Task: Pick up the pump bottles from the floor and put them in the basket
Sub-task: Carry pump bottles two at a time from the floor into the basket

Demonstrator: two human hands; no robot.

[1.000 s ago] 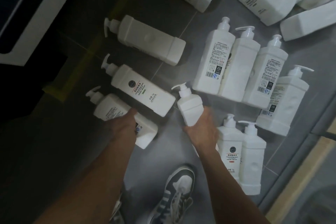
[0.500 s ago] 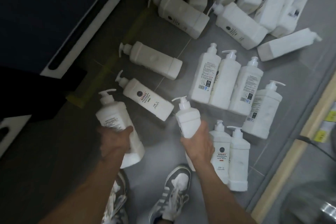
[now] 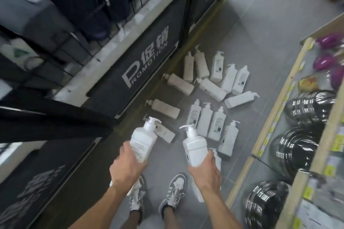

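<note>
Noted two shoes point(image 3: 174, 193) nearest, side by side on the grey floor point(image 3: 260, 29). Found the left hand point(image 3: 126, 165) above them, fingers wrapped round the lower body of the left bottle point(image 3: 143, 141) — held clear of the floor, pump end pointing away. Found the right hand point(image 3: 204, 170) likewise grasping the right bottle point(image 3: 195, 147) by its lower half, pump end away. Saw a gap between the two held bottles. Counted two in hand.

Made out white hidden bottles point(image 3: 216, 160) behind the right hand and forearm; cannot tell how many.

Counted a pair point(image 3: 163, 108) lying on the floor beyond the left bottle, the nearer one partly covered by it. Counted a row point(image 3: 204, 119) of four to the right of the pair, side by side, pumps pointing away.

Counted a cluster point(image 3: 211, 88) of eight farther off, lying at mixed angles, several touching. Tallied fourteen plainly seen on the floor.

Recorded one wire basket point(image 3: 78, 46) to the left, with blurred dark goods inside and a dark panel point(image 3: 149, 61) reading PROMOTION below — just beside the pair and the cluster.

Recorded one shelf point(image 3: 275, 117) to the right, holding three black coils point(image 3: 296, 148) and blurred purple items point(image 3: 325, 59) beyond them.
</note>
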